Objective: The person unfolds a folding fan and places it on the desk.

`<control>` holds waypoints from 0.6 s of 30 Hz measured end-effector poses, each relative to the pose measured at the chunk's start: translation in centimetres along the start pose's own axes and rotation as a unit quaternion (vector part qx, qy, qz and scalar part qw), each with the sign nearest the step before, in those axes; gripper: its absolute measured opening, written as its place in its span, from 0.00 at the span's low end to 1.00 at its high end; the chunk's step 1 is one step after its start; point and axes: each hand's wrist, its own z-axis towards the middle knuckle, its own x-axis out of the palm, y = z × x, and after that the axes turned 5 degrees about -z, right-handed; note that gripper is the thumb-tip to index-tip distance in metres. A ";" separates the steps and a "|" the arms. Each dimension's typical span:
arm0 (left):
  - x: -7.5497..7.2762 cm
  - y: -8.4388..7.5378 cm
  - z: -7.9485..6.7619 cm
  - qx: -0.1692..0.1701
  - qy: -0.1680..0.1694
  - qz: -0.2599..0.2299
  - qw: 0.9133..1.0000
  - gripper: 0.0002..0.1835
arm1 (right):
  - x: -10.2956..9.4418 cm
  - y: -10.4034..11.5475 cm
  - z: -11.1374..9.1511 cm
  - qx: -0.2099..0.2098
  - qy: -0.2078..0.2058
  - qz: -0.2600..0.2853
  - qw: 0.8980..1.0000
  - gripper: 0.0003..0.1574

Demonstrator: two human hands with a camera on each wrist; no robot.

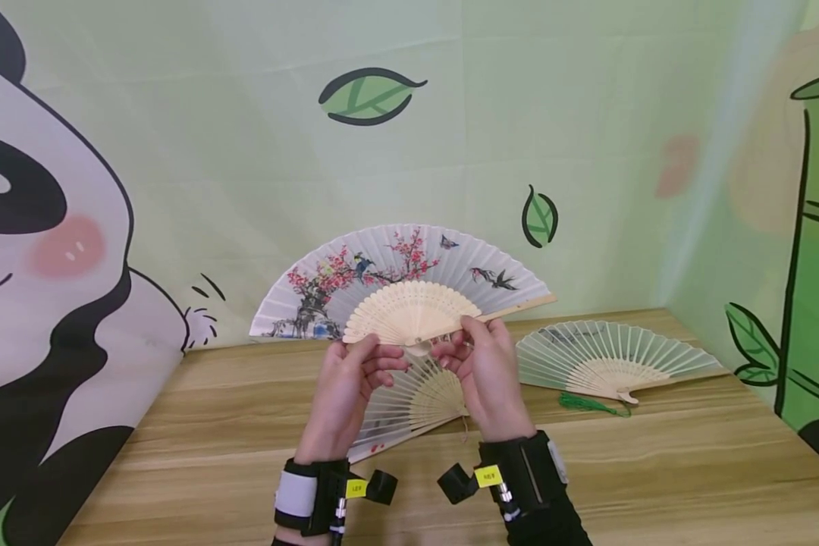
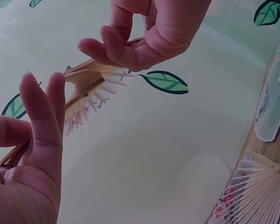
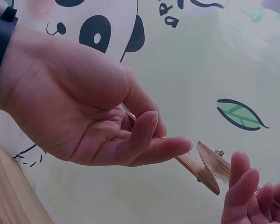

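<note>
Spread wide above the table, a white folding fan (image 1: 416,262) shows pink blossoms, birds and a butterfly over pale pierced ribs. My left hand (image 1: 344,390) pinches its left end rib between thumb and fingers. On the other side my right hand (image 1: 494,379) pinches the right end rib in the same manner. The left wrist view catches the fan (image 2: 86,84) nearly edge-on between the left hand (image 2: 37,154) and the right hand (image 2: 154,32). In the right wrist view the right hand (image 3: 84,98) covers part of the ribs.
Behind my hands a second open fan (image 1: 437,394) lies on the wooden table (image 1: 232,425), partly hidden. To the right lies a green open fan (image 1: 621,356) with a green tassel (image 1: 590,404). A printed cloth backdrop (image 1: 246,152) with a panda rises behind the table.
</note>
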 end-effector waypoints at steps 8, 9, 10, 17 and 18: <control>-0.2 -0.5 -0.2 0.006 -0.006 -0.002 1.000 0.12 | 0.8 -0.2 -0.1 0.010 0.007 0.012 1.000 0.05; -0.3 -0.5 -0.2 0.006 -0.007 -0.002 1.000 0.12 | 0.8 -0.3 -0.1 0.010 0.006 0.013 1.000 0.05; -0.3 -0.6 -0.2 0.006 -0.008 -0.003 1.000 0.12 | 0.9 -0.3 -0.1 0.011 0.004 0.014 1.000 0.05; -0.4 -0.8 -0.4 0.009 -0.016 -0.004 1.000 0.12 | 1.5 -0.7 -0.1 0.006 -0.002 0.021 1.000 0.04; -0.4 -0.8 -0.4 0.009 -0.017 -0.005 1.000 0.12 | 1.6 -0.7 -0.1 0.004 -0.003 0.021 1.000 0.04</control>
